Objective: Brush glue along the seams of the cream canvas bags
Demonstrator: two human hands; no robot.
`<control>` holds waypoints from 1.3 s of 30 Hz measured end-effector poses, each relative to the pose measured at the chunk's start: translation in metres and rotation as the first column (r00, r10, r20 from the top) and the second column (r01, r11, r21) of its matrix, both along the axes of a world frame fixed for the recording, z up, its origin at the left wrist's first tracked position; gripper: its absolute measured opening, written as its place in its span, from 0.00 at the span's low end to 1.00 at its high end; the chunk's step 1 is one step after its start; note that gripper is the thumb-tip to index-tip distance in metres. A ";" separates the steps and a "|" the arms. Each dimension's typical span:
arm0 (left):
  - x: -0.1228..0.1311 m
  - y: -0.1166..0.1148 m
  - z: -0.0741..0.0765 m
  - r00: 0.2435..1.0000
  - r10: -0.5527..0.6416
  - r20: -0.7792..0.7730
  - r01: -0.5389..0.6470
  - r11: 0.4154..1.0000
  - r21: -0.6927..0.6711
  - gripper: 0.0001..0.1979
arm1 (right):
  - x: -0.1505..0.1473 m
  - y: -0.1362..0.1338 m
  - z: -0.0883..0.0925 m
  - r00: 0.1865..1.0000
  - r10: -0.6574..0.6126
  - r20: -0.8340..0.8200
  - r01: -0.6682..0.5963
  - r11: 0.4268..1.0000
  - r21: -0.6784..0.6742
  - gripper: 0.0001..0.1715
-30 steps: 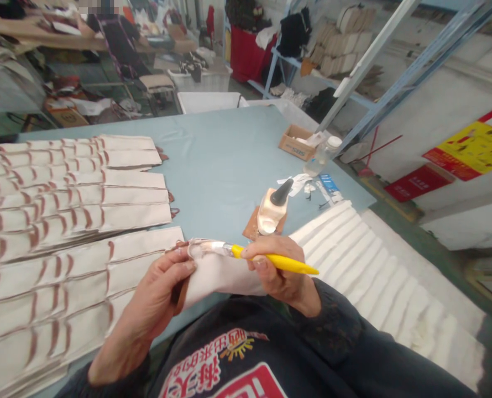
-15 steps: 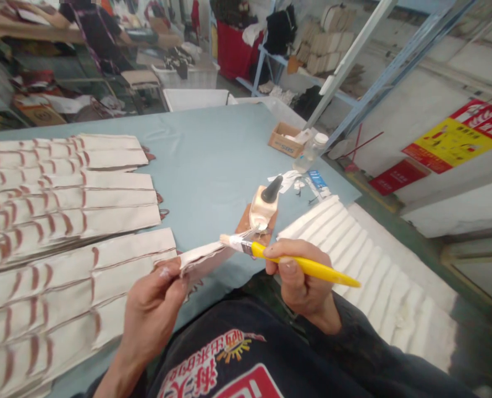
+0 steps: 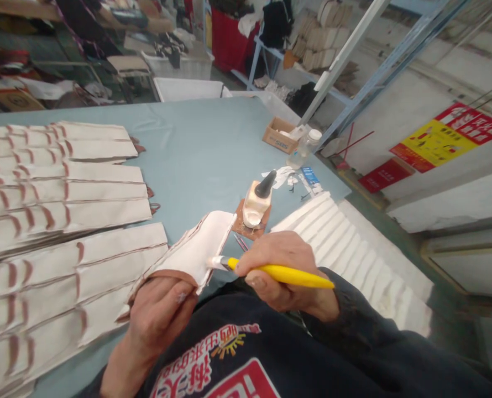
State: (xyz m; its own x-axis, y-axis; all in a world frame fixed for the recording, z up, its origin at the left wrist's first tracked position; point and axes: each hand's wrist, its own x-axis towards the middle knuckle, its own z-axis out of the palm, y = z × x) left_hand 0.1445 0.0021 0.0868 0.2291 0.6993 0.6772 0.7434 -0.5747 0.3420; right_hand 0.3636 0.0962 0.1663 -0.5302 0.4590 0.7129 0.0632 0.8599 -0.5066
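My left hand (image 3: 158, 318) is closed around the near end of a cream fabric piece (image 3: 198, 240) edged with brown trim, its broad pale face turned up. In my right hand (image 3: 281, 265) is a paintbrush with a yellow handle (image 3: 302, 276). The brush's pale bristles touch the right edge of the fabric piece. Just beyond stands a cream bottle with a black cone tip (image 3: 256, 202), on a small brown board (image 3: 240, 226). Thin sticks (image 3: 241, 241) lie near that board, partly hidden by my right hand.
Rows of overlapping cream pieces with brown trim (image 3: 113, 265) cover the left of the blue-green table (image 3: 196, 149). White strips (image 3: 354, 260) are fanned out at the right. Farther back are a small cardboard box (image 3: 279, 135), a clear jar (image 3: 304, 149) and white scraps (image 3: 285, 176).
The fabric piece has turned from nearly edge-on to face-up. My left hand has shifted slightly, and the brush has moved down and left to the piece's right edge. The whole view has shifted slightly.
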 end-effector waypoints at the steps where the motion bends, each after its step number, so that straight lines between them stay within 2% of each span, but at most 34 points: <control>1: 0.001 0.000 0.000 1.000 -0.010 0.003 0.010 1.000 -0.002 0.11 | -0.002 -0.001 -0.002 0.999 0.050 -0.001 -0.050 0.999 -0.008 0.20; 5: 0.007 -0.001 -0.002 0.997 -0.058 0.049 0.059 0.998 -0.016 0.11 | -0.004 -0.002 -0.003 0.980 0.198 -0.015 -0.198 0.976 -0.089 0.22; 7: 0.010 -0.002 -0.003 0.996 -0.055 0.074 0.057 0.998 -0.019 0.12 | 0.001 0.003 -0.001 0.982 0.187 -0.032 -0.190 0.972 -0.137 0.22; 12: 0.013 -0.005 -0.001 0.990 -0.041 0.136 0.048 0.998 -0.043 0.15 | 0.012 0.014 -0.001 0.998 0.063 0.017 -0.058 0.980 -0.190 0.22; 17: 0.020 -0.003 0.005 0.974 -0.055 0.221 0.071 0.995 -0.066 0.15 | 0.011 -0.008 -0.005 0.989 0.144 -0.039 -0.149 0.950 -0.276 0.23; 20: 0.028 -0.001 0.006 0.942 -0.039 0.333 0.071 0.994 -0.084 0.16 | 0.016 -0.016 -0.011 0.992 0.057 -0.111 -0.092 0.937 -0.337 0.20; 24: 0.037 0.002 0.003 0.930 0.023 0.368 0.021 0.993 -0.115 0.14 | 0.021 -0.011 -0.028 0.954 -0.185 -0.237 0.055 0.882 -0.467 0.16; 28: 0.035 0.004 0.010 0.897 0.130 0.423 -0.043 0.977 -0.209 0.15 | 0.020 -0.007 -0.041 0.969 -0.118 -0.216 -0.017 0.841 -0.540 0.16; 29: 0.034 0.004 0.013 0.888 0.159 0.431 -0.056 0.968 -0.243 0.16 | 0.021 -0.006 -0.043 0.964 -0.132 -0.229 -0.011 0.844 -0.535 0.16; 31: 0.030 0.004 0.020 0.878 0.198 0.436 -0.067 0.952 -0.298 0.15 | 0.022 -0.002 -0.050 0.954 -0.228 -0.195 0.117 0.881 -0.459 0.14; 34: 0.028 0.007 0.026 0.867 0.214 0.450 -0.042 0.931 -0.363 0.13 | 0.025 0.005 -0.068 0.944 -0.331 0.002 0.319 0.909 -0.269 0.12; 36: 0.028 0.010 0.027 0.856 0.221 0.467 -0.026 0.921 -0.388 0.11 | 0.025 0.006 -0.086 0.938 -0.328 0.112 0.345 0.918 -0.197 0.12; 39: 0.029 0.016 0.027 0.839 0.223 0.496 -0.009 0.918 -0.397 0.11 | 0.024 0.000 -0.111 0.908 -0.388 0.158 0.405 0.909 -0.093 0.14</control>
